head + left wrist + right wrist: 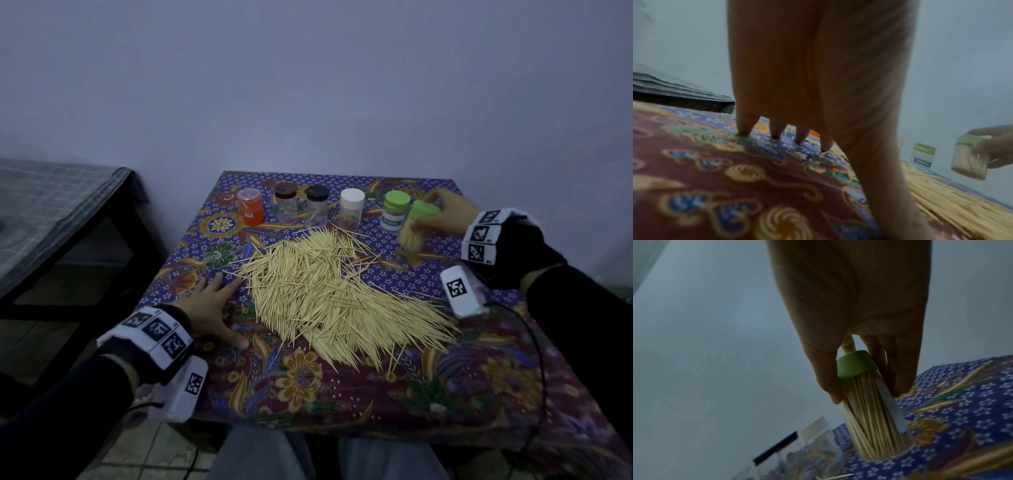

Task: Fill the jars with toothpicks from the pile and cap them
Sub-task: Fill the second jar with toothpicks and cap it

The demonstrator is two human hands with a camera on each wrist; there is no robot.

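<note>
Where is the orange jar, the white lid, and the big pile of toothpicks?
orange jar (251,212): head view, on its orange body.
white lid (352,197): head view, on the cap's top.
pile of toothpicks (318,291): head view, on the heap's middle.

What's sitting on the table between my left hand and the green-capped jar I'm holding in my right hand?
The toothpick pile covers the cloth between the left hand and the held jar, clearest in the head view.

Toothpick pile (329,291) is blocking table centre. Jar row (318,207) is walling off 12 o'clock. Bare cloth (342,387) is lying open at 6; cable (534,342) is crossing 4.
</note>
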